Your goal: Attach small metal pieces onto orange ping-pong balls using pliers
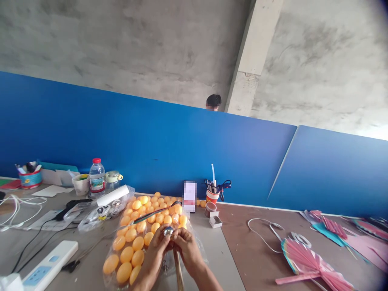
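Two hands of ours are up close together, L hand (pixel 155 251) w/ thumb & fingers pinching a shiny metal pc (pixel 168 230), R hand (pixel 188 247) w/ thumb & index brought tog. at its R side; can't tell what, if anything, is btwn those R tips. The pc sits btwn both hands, just above the top of a wooden stick (pixel 178 270) that runs down toward us. Behind & to the L we've got orange balls (pixel 126 254) in a clear plastic bag (pixel 106 279), w/ a thin dark-handled tool (pixel 148 216) lying across. Past the bag: a phone (pixel 190 197), upright nr the blue partition (pixel 169 145), then a red/white cup (pixel 212 196) w/ pens etc., a round container (pixel 210 207) & a small white box (pixel 216 221). Far L, we see a btl (pixel 97 178) w/ red cap & a pwr strip (pixel 50 264); far R, a pink pleated fan (pixel 306 256). A person's head (pixel 214 101) shows over the partition.
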`<state>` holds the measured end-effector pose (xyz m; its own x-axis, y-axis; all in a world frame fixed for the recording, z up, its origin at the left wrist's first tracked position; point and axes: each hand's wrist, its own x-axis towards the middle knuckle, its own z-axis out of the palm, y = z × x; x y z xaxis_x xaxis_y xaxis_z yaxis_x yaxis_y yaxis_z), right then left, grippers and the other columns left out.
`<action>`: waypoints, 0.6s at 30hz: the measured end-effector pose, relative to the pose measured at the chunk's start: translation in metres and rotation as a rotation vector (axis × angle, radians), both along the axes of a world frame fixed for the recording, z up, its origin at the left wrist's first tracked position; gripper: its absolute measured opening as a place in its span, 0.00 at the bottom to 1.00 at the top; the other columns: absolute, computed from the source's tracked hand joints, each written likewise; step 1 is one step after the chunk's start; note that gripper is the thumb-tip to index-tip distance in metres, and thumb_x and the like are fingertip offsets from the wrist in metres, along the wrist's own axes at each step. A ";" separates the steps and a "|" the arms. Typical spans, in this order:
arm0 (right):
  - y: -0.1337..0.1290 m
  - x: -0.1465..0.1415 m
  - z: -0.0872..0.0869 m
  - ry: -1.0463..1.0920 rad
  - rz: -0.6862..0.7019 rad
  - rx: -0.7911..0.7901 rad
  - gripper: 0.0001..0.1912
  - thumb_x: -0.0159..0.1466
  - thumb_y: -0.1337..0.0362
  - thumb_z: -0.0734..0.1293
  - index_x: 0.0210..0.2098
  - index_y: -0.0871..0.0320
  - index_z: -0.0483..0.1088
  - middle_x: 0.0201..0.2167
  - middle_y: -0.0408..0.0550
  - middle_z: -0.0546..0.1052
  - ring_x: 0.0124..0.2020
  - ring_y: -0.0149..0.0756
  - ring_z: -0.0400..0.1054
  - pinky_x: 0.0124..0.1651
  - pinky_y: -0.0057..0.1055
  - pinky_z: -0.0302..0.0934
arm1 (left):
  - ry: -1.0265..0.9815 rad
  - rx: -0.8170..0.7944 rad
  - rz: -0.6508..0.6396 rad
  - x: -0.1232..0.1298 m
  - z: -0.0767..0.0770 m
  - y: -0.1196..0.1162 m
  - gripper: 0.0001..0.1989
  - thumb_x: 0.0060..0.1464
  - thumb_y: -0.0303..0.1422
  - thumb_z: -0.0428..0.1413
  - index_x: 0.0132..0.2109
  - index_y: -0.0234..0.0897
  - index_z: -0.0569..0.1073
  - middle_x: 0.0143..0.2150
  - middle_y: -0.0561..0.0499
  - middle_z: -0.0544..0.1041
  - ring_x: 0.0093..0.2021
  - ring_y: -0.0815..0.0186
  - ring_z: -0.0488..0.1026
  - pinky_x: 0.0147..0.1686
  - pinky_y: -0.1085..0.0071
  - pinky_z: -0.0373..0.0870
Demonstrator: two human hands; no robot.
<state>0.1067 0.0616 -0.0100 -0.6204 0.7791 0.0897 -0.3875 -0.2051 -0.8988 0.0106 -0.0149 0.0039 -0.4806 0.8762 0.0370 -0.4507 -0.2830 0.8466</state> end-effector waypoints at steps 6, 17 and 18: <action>-0.001 -0.002 -0.002 0.011 0.006 -0.008 0.19 0.51 0.53 0.78 0.24 0.59 0.70 0.20 0.42 0.72 0.23 0.29 0.61 0.31 0.28 0.55 | 0.020 -0.009 0.006 0.000 0.003 -0.002 0.25 0.40 0.47 0.71 0.44 0.39 0.78 0.43 0.44 0.82 0.44 0.50 0.79 0.41 0.59 0.75; -0.006 0.002 0.009 0.009 0.031 -0.046 0.20 0.50 0.52 0.79 0.24 0.59 0.69 0.20 0.41 0.71 0.22 0.27 0.58 0.30 0.27 0.53 | 0.076 -0.021 0.014 -0.008 -0.013 0.003 0.25 0.43 0.46 0.70 0.47 0.41 0.78 0.47 0.43 0.82 0.49 0.49 0.77 0.46 0.56 0.76; -0.005 0.002 0.009 0.007 0.030 -0.047 0.20 0.50 0.52 0.79 0.24 0.59 0.69 0.20 0.40 0.70 0.22 0.27 0.58 0.30 0.27 0.53 | 0.084 -0.026 0.019 -0.009 -0.014 0.003 0.25 0.43 0.46 0.70 0.47 0.41 0.78 0.47 0.43 0.81 0.49 0.48 0.77 0.46 0.56 0.76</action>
